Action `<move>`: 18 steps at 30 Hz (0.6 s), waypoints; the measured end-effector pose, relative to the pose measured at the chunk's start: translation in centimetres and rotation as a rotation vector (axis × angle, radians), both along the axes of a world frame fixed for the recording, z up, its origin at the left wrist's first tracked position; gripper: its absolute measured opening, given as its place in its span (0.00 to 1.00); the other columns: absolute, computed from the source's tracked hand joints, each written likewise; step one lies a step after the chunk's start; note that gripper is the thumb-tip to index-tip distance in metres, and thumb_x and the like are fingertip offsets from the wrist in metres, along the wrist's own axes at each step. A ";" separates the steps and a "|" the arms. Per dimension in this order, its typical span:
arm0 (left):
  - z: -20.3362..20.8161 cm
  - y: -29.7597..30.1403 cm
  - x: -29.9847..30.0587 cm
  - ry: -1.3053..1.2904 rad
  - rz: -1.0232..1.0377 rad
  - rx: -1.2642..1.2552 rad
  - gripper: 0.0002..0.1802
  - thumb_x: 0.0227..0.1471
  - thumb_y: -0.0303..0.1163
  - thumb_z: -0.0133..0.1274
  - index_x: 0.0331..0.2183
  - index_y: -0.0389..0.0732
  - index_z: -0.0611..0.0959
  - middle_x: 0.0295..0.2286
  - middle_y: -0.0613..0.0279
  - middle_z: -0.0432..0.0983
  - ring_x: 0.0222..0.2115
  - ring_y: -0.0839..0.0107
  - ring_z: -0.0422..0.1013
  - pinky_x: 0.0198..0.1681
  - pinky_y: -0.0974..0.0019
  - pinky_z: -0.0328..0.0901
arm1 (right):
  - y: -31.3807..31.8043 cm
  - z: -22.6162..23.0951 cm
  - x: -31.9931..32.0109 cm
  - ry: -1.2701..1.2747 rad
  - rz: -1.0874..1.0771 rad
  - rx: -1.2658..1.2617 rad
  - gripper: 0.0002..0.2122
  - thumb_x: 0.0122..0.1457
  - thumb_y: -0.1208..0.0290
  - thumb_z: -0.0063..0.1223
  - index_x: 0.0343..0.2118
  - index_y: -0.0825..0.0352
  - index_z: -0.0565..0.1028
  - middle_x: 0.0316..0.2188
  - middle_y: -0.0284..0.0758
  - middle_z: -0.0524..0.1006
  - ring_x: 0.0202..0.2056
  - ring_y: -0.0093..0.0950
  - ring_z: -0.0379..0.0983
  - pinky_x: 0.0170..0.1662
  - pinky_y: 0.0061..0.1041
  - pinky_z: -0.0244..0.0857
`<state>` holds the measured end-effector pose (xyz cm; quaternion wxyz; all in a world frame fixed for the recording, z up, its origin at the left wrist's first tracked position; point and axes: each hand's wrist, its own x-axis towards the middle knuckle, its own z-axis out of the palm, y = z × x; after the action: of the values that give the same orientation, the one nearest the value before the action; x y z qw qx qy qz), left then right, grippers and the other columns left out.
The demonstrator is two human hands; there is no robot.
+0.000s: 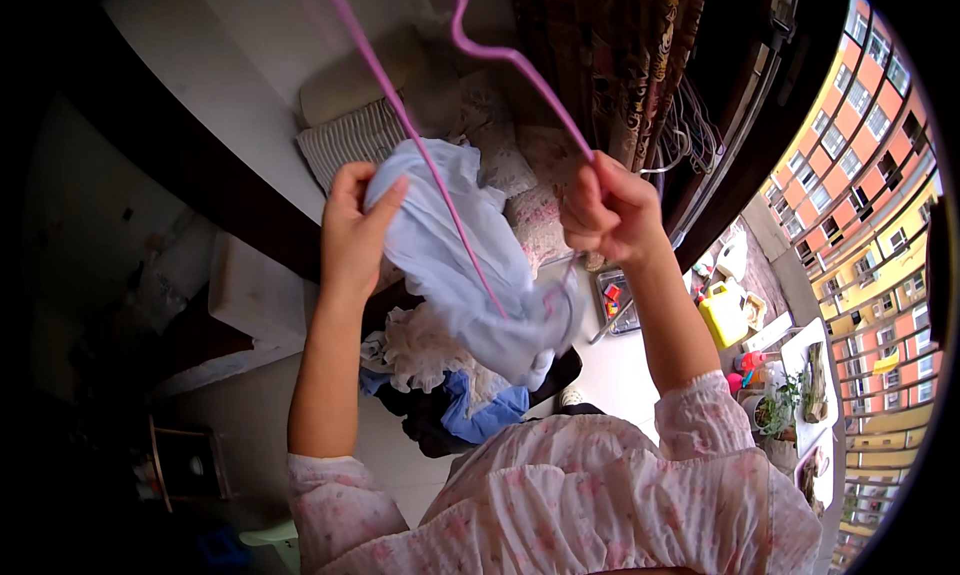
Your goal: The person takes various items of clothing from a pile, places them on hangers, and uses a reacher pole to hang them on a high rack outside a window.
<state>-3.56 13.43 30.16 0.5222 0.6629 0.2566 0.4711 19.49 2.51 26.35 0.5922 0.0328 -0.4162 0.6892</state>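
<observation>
Left fingers (390, 197) pinch a thin pale-blue garment (425, 250); right fingers (588, 203) clench a slim pink hanger (386, 85) across it, whose ends may snag.

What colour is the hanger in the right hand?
The hanger is pinkish purple, best seen in the head view.

A striped cushion (350, 141), a patterned curtain (640, 70), a yellow container (722, 318) near a potted plant (776, 409), orange buildings (850, 115) outside.

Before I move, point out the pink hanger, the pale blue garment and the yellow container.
Pink hanger (495, 53): head view, on its wavy side bar.
Pale blue garment (438, 253): head view, on the hanging fabric's middle.
Yellow container (723, 318): head view, on its side.
</observation>
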 end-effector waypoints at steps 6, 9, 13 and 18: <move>0.3 -0.9 0.4 -0.052 0.019 -0.113 0.11 0.46 0.26 0.53 0.32 0.36 0.69 0.29 0.65 0.68 0.29 0.81 0.64 0.33 0.77 0.60 | 0.6 -0.7 -1.8 -0.015 -0.175 -0.044 0.16 0.61 0.60 0.29 0.26 0.67 0.67 0.08 0.25 0.51 0.12 0.17 0.42 0.14 0.17 0.38; 1.4 -1.3 1.5 -0.101 0.018 -0.203 0.11 0.46 0.29 0.53 0.33 0.36 0.71 0.29 0.65 0.69 0.29 0.80 0.64 0.34 0.76 0.61 | 0.9 -4.3 -4.7 0.074 -0.143 -0.136 0.16 0.60 0.61 0.30 0.25 0.66 0.66 0.08 0.25 0.50 0.12 0.17 0.41 0.14 0.17 0.38; 2.0 0.5 0.5 -0.160 0.026 -0.293 0.13 0.46 0.31 0.53 0.35 0.36 0.71 0.31 0.63 0.70 0.32 0.76 0.67 0.35 0.73 0.63 | -0.3 -7.0 -5.6 0.000 -0.102 -0.219 0.15 0.61 0.62 0.30 0.26 0.68 0.66 0.08 0.24 0.50 0.12 0.16 0.40 0.15 0.18 0.38; 1.2 1.8 -0.7 -0.231 0.006 -0.404 0.17 0.47 0.31 0.53 0.40 0.36 0.71 0.33 0.60 0.71 0.35 0.71 0.68 0.39 0.69 0.63 | -1.3 -4.7 -4.7 -0.291 -0.193 -0.197 0.14 0.60 0.63 0.35 0.26 0.69 0.67 0.09 0.25 0.54 0.12 0.15 0.44 0.16 0.18 0.39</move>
<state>-4.25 15.25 31.36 0.6690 0.4858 0.2861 0.4844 14.79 1.18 21.69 0.5894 -0.1653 -0.4291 0.6642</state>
